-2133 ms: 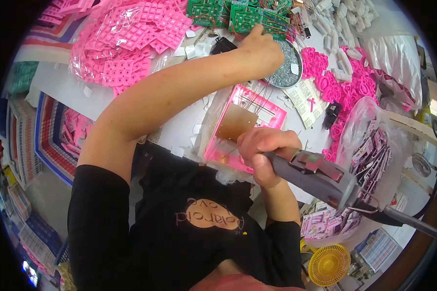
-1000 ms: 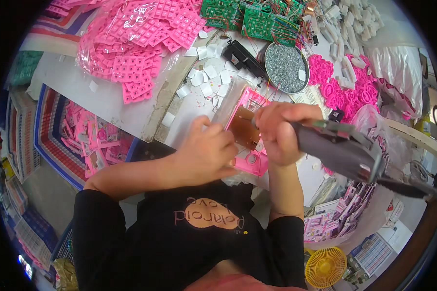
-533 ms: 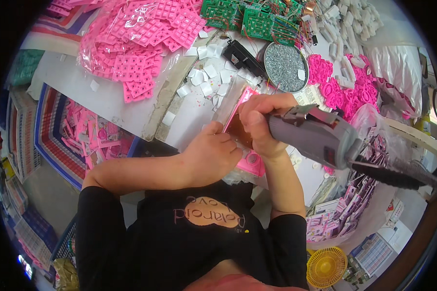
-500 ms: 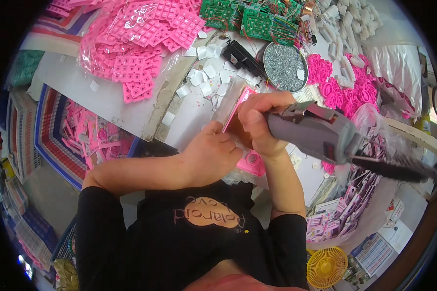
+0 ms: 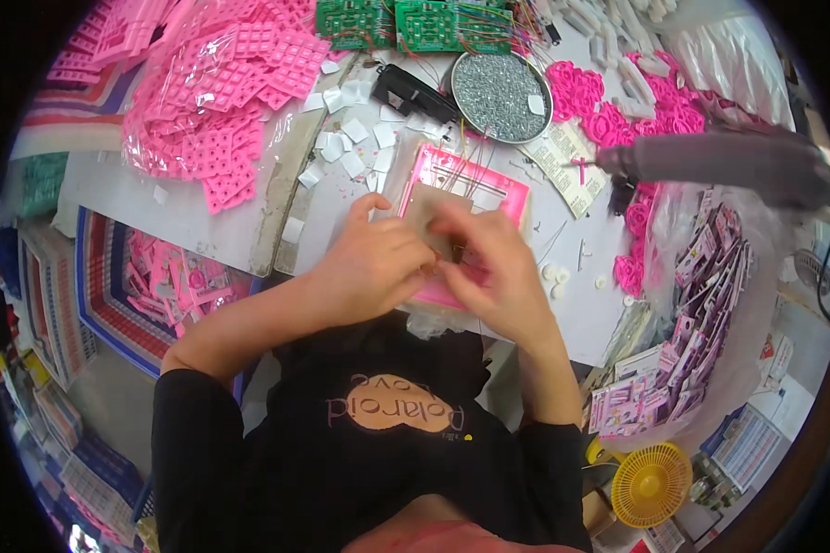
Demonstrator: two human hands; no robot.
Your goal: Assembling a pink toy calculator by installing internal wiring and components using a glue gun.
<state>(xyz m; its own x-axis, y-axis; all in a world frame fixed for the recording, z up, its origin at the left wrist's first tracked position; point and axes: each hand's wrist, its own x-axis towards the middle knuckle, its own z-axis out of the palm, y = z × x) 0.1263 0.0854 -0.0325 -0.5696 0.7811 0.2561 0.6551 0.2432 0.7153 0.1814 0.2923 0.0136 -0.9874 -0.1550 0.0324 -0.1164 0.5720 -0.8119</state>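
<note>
Left hand [image 5: 378, 263] and right hand [image 5: 500, 275] meet close together, any grip unclear, over a brown board [image 5: 424, 205] in a pink case [image 5: 515, 195], apparently mid-assembly; steady alignment seems needed next.

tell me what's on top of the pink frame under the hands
A brown board lies over the pink frame. The left hand and right hand cover part of both; whatever is beneath the board cannot be seen.
</note>
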